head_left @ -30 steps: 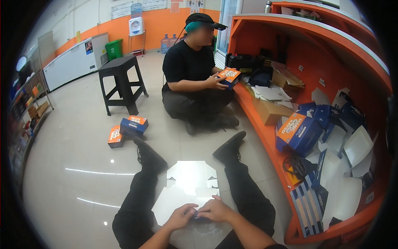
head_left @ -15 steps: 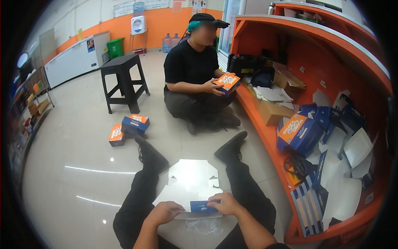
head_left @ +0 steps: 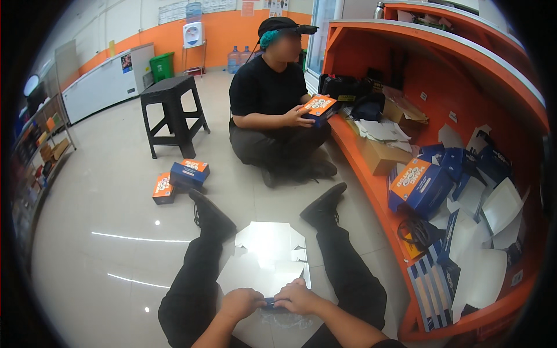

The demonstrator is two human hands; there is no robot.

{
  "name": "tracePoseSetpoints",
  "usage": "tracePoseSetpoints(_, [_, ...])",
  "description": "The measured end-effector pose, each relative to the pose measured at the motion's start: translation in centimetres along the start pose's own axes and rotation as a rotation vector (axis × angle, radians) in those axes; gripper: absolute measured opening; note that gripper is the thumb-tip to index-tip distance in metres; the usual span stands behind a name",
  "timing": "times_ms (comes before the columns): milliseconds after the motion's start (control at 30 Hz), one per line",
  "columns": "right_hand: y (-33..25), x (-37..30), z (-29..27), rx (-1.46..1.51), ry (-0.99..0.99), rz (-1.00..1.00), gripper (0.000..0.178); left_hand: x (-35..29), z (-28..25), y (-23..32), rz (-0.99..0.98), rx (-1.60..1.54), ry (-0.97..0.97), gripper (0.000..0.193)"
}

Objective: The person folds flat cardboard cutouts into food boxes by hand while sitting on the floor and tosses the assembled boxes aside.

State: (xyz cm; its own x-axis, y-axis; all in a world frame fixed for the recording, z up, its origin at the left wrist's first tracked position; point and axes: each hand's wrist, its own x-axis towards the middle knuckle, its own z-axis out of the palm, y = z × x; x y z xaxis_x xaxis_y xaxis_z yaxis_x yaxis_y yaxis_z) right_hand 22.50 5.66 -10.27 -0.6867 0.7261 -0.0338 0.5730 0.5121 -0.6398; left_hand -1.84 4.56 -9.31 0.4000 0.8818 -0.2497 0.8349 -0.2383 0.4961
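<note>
2 hands (head_left: 242, 302) (head_left: 297, 297) seemingly grip the white cardboard (head_left: 254, 274).

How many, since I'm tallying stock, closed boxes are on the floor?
2: one box near the left shoe, another just left of that box, both nearer than the black stool. Not counted: the unfolded white sheet between the legs. Some may be hidden.

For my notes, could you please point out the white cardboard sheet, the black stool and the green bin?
White cardboard sheet (head_left: 261, 265), head view: near its middle.
Black stool (head_left: 168, 87), head view: seat top.
Green bin (head_left: 163, 68), head view: side wall.
</note>
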Motion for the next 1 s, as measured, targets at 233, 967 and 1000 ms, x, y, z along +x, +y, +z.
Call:
tracePoseSetpoints(233, [0.0, -0.1, -0.1, -0.054, 0.041, 0.030, 0.018, 0.0, 0.9, 0.1, 0.138, 0.040, 0.084, 0.014])
tracePoseSetpoints(967, [0.6, -0.3, 0.4, -0.059, 0.199, -0.123, 0.014, -0.4, 1.6, 2.1, 0.176, 0.030, 0.396, 0.021])
tracePoseSetpoints(1000, [0.3, -0.3, 0.5, -0.047, 0.192, -0.147, 0.012, -0.4, 1.5, 2.0, 0.175, 0.030, 0.397, 0.021])
